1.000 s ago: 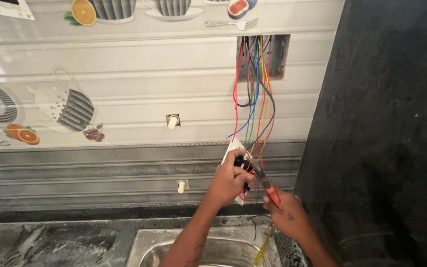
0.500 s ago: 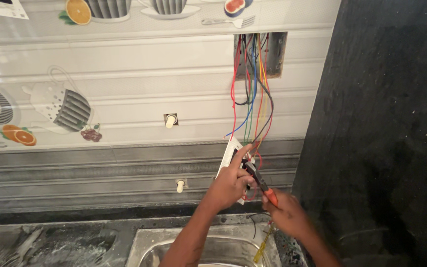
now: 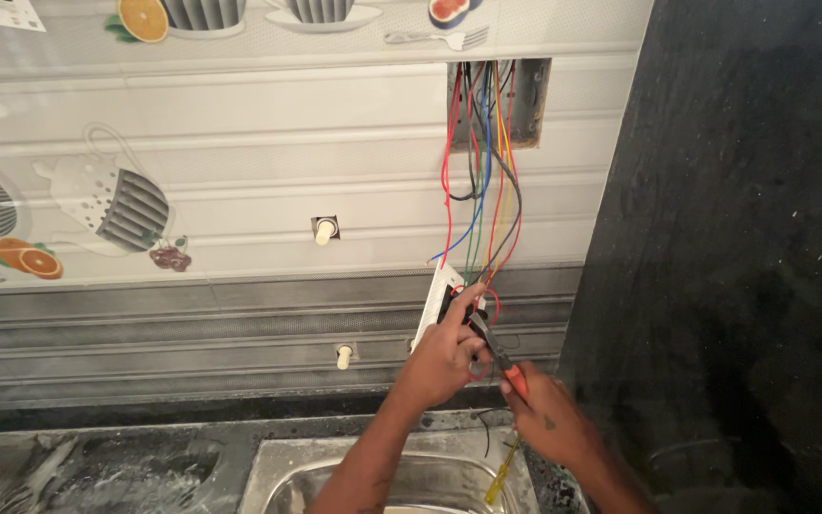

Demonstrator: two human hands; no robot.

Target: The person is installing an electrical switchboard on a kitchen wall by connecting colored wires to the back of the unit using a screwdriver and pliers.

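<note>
Glossy tiled wall (image 3: 240, 171), pale, printed with cups and fruit slices; dark stone panel (image 3: 744, 257) abuts it on the right. Below, a wet dark surface (image 3: 97, 466) with a steel sink (image 3: 411, 481) let into it.

Rectangular cut-out in the wall, the wall box (image 3: 516, 100), open, no cover. Bundle of coloured wires (image 3: 482, 190) (red, blue, green, yellow, black) hangs from it down to a white switch plate (image 3: 438, 303), which is off the wall, tilted, held below the box and above the sink.

Left hand (image 3: 444, 357): closed around the plate, thumb up near the wire ends. Right hand (image 3: 549, 424): closed on the red grips of pliers (image 3: 489, 341), nose pointing up-left at the plate's back, touching or just short of a red wire loop; cannot tell which. A yellow-handled screwdriver (image 3: 501, 471) also sits under the right hand, tip down toward the sink.

Judgement: step in hand is working wire ends at the plate's terminals, plate not yet mounted. Next move calls for a steady plate, fine nose placement on a single conductor, and no strain on neighbouring wires.

Two small white pipe stubs (image 3: 325, 230) project from the wall, left of the work.
</note>
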